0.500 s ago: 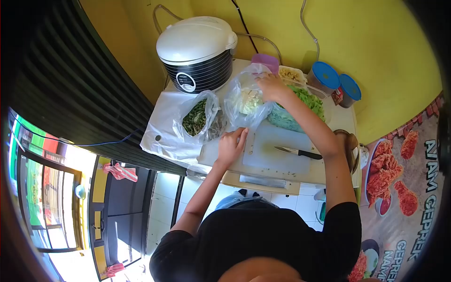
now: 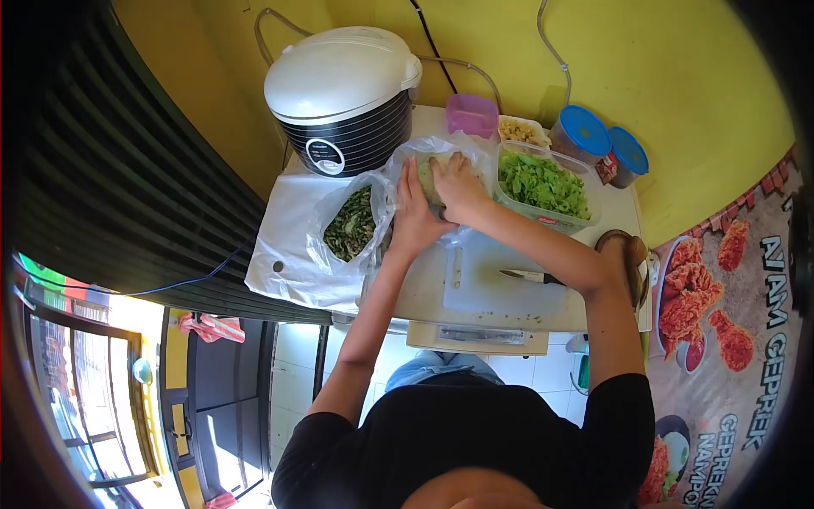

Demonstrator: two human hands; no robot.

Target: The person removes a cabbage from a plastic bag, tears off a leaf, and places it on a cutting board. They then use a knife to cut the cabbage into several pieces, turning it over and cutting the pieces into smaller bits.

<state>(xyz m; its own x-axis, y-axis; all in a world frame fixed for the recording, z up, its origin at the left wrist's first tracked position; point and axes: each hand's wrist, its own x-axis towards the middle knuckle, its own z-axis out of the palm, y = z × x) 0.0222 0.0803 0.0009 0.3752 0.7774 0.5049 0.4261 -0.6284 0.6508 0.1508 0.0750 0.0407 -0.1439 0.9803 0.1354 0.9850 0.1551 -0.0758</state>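
A clear plastic bag [image 2: 485, 157] lies spread open between the rice cooker and a box of lettuce, with pale green cabbage [image 2: 431, 180] in it. My left hand [image 2: 415, 219] presses against the cabbage's left side, fingers long and pointing away from me. Over its right side curl the fingers of my right hand [image 2: 462, 191], so the cabbage is held between both hands. Much of it is hidden by them. A bag of chopped dark green vegetables [image 2: 349, 225] stands just left of my left hand. Nearer me, a knife [image 2: 530, 276] rests on the white cutting board [image 2: 483, 293].
At the back left stands the rice cooker [image 2: 343, 102]. Right of my hands is the box of lettuce [image 2: 547, 188]. Behind are a purple container [image 2: 471, 116], a tub of yellowish pieces [image 2: 521, 131] and blue-lidded containers [image 2: 585, 133]. A drawer [image 2: 479, 337] sits under the tabletop.
My left hand has moved forward from the board's edge onto the cabbage. My right hand has come left and nearer from the bag's far edge onto the cabbage, uncovering the lettuce box.
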